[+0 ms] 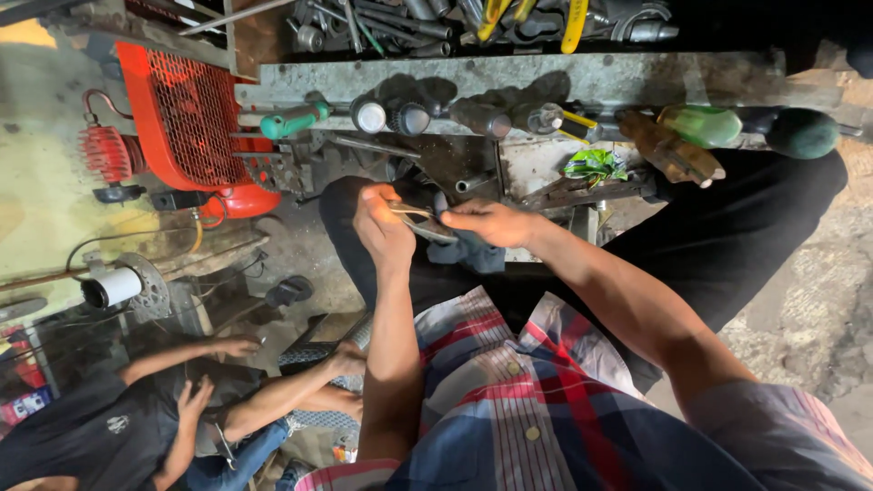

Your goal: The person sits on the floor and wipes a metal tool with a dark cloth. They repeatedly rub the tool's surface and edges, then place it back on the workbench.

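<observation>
My left hand (380,227) is closed around the handles of a pair of metal pliers (420,221), held over my lap. My right hand (491,222) pinches something small and dark at the pliers' jaws; what it is I cannot tell. A dark grey cloth (466,253) lies on my knee just under both hands. I sit in black trousers and a red, white and blue checked shirt.
A metal rack (509,77) ahead holds several screwdrivers with green (293,119), black and brown handles; a toolbox of wrenches (436,20) lies above. A red compressor (186,123) stands at left. Other people (209,400) work at a tyre at lower left.
</observation>
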